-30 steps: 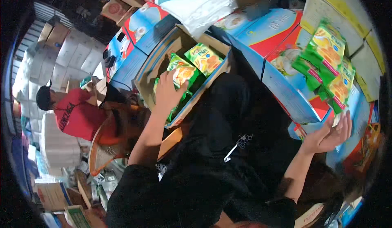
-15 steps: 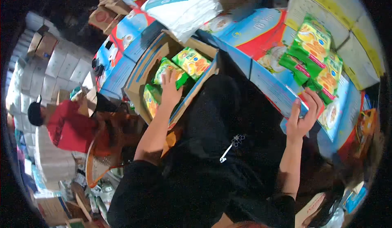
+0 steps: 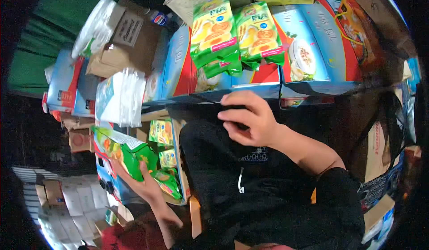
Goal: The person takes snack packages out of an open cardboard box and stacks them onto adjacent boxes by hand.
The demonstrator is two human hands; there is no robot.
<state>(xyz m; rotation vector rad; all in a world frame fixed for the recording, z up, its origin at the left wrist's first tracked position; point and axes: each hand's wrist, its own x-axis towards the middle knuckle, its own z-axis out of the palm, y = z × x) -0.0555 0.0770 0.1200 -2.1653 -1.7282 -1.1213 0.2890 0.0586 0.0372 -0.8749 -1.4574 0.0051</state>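
One packet (image 3: 129, 154) in the left hand (image 3: 145, 185), at the open box (image 3: 181, 165)

Several blue-and-red cartons (image 3: 321, 40), too overlapped to count, stand beyond and to the right of the open box. Inside the one open box, three green-and-yellow packets (image 3: 168, 158) show. Up and right of it, on the cartons, two more packets (image 3: 214, 31) lie face up, at least one other partly hidden beneath. The held packet covers the open box's left part, tilted, its long axis slanting from upper left to lower right, printed front facing left. The left fingers are spread around it, thumb on its green end. The right hand (image 3: 254, 120), right of the open box, holds nothing, its fingers loosely curled and parted.
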